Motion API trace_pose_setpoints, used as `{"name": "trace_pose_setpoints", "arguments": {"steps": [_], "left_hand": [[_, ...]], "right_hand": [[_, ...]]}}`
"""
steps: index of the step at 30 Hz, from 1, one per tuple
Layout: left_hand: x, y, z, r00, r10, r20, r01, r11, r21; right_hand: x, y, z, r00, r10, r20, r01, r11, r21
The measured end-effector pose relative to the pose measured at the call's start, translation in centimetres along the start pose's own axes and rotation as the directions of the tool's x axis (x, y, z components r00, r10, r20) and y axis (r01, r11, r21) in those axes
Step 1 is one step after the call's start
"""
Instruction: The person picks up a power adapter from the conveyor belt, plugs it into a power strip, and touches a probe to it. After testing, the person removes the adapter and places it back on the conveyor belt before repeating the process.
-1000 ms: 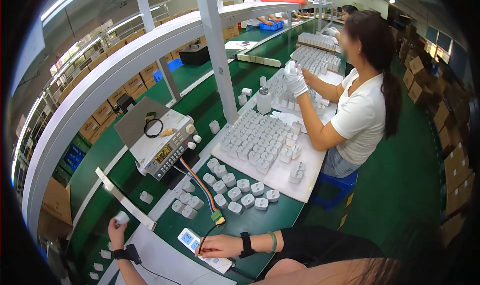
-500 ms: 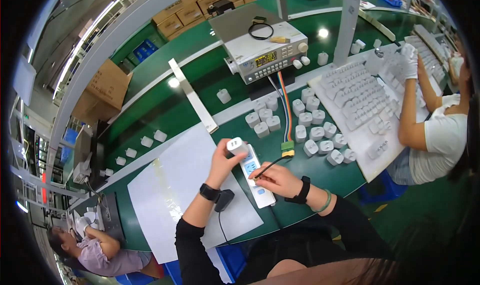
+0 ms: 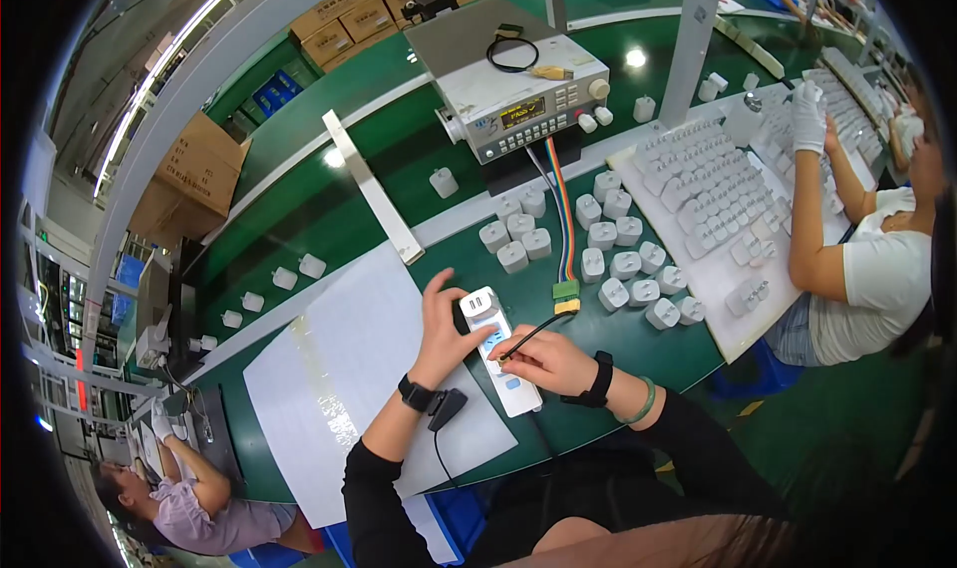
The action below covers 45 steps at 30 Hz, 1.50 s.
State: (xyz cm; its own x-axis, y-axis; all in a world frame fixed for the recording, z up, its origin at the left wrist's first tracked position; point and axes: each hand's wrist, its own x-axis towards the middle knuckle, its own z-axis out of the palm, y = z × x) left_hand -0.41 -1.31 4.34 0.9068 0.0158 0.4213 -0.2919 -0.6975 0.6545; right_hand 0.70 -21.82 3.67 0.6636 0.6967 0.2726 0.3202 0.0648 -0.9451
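A white charger [image 3: 479,303] with two ports sits on the far end of the white power strip [image 3: 517,394], which has blue-marked sockets. Beside it, my left hand [image 3: 439,329] is open, thumb and fingers spread around the charger without gripping it. My right hand [image 3: 554,361] pinches the end of a black cable [image 3: 530,336] over the strip's middle; the fingers partly hide that plug end. The cable runs to a green and yellow connector [image 3: 566,297] joined to a rainbow ribbon cable [image 3: 561,209], which leads up to the bench tester [image 3: 523,114] with its lit display.
Several white chargers [image 3: 625,265] stand right of the ribbon cable, others [image 3: 513,258] left of it. A white sheet [image 3: 299,398] covers the table's left part. At right, a person in white gloves [image 3: 809,119] works by a board of chargers [image 3: 698,184]; another person [image 3: 194,483] sits at left.
My left hand has let go of the charger, its fingers spreading apart; the charger now rests on the strip. My right hand still holds the cable end. The tester's display has changed.
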Motion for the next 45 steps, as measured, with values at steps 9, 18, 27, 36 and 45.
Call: {"name": "trace_pose_setpoints", "arguments": {"steps": [9,18,27,36,45], "left_hand": [[-6.8,1.2,0.0,0.953,-0.087,0.289,0.15,0.967,-0.207],[-5.9,0.2,0.0,0.954,0.044,0.296,0.036,0.965,-0.258],[-2.0,-0.7,-2.6,0.99,-0.026,-0.136,-0.032,0.914,-0.406],[15.8,-16.7,-5.5,0.991,0.093,-0.092,-0.069,0.97,0.233],[19.3,-18.3,-5.9,0.952,-0.133,0.277,-0.062,0.801,0.595]], "right_hand": [[1.6,-2.7,-0.2,0.957,-0.26,-0.128,0.238,0.958,-0.16],[7.4,-0.1,0.4,0.968,-0.152,-0.2,0.07,0.929,-0.364],[6.7,1.5,0.3,0.974,-0.05,-0.222,-0.028,0.943,-0.332],[7.2,1.3,1.0,0.991,-0.089,-0.104,0.067,0.977,-0.201],[6.4,3.2,-0.3,0.975,-0.203,-0.092,0.19,0.973,-0.13]]}}
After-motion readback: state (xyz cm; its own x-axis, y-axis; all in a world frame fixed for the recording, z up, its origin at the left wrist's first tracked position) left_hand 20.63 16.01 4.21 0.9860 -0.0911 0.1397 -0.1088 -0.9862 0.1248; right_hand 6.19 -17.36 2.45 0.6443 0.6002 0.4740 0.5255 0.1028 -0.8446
